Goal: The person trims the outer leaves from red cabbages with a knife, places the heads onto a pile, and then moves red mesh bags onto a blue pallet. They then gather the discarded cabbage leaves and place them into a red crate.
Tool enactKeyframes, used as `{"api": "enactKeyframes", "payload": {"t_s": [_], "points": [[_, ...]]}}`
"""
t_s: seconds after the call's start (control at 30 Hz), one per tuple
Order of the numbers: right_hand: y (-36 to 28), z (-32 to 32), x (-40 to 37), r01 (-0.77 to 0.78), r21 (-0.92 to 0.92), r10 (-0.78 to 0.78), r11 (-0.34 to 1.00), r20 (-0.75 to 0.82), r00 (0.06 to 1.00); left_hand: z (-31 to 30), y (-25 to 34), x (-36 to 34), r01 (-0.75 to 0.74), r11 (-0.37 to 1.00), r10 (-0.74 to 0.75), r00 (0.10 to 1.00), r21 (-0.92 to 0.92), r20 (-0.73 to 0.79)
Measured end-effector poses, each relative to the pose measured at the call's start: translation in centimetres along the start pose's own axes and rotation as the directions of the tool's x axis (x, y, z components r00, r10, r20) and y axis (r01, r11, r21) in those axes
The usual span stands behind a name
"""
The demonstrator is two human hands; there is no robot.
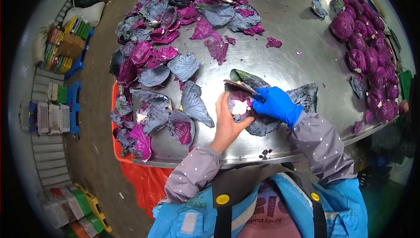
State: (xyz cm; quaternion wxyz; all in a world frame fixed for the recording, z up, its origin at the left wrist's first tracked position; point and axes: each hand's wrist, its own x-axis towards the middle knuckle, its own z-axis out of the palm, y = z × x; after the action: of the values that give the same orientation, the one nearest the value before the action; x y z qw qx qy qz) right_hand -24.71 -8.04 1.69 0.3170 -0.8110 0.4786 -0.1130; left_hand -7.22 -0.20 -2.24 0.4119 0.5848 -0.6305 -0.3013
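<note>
My bare left hand point(231, 122) is wrapped round a red cabbage point(240, 106) near the table's front edge. A pale cut patch shows on the cabbage, facing up. In a blue glove, my right hand point(275, 105) grips a knife point(239, 85), its blade lying across the top of the cabbage. Part of the handle is hidden by the glove. Large dark outer leaves point(262, 126) spread under and around the cabbage, and another leaf point(305, 97) lies beside my right wrist.
A heap of loose purple leaves point(153, 54) covers the table's left side, spilling towards an orange-red container point(117, 144). Trimmed cabbages point(371, 61) are piled along the right edge of the metal table point(271, 65). Stacked crates point(52, 117) stand on the floor at left.
</note>
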Motion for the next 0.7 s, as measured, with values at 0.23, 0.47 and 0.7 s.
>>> {"api": "enactKeyframes", "payload": {"t_s": [0.23,0.47,0.7], "points": [[5.1,2.6,1.2,-0.187,0.004,0.186,0.982,-0.132,0.974,-0.6,-0.3,-0.8,0.21,0.924,-0.197,0.978,-0.318,0.074],[5.1,3.3,1.4,-0.15,-0.213,0.097,0.965,-0.24,0.966,-3.8,-1.7,-1.8,0.449,-0.025,-0.349,0.833,-0.893,0.429],[6.4,-0.1,2.1,-0.181,-0.253,0.092,0.95,-0.328,0.94,-7.9,0.5,-2.3,0.398,-0.138,-0.105,0.905,-0.907,0.413]]}}
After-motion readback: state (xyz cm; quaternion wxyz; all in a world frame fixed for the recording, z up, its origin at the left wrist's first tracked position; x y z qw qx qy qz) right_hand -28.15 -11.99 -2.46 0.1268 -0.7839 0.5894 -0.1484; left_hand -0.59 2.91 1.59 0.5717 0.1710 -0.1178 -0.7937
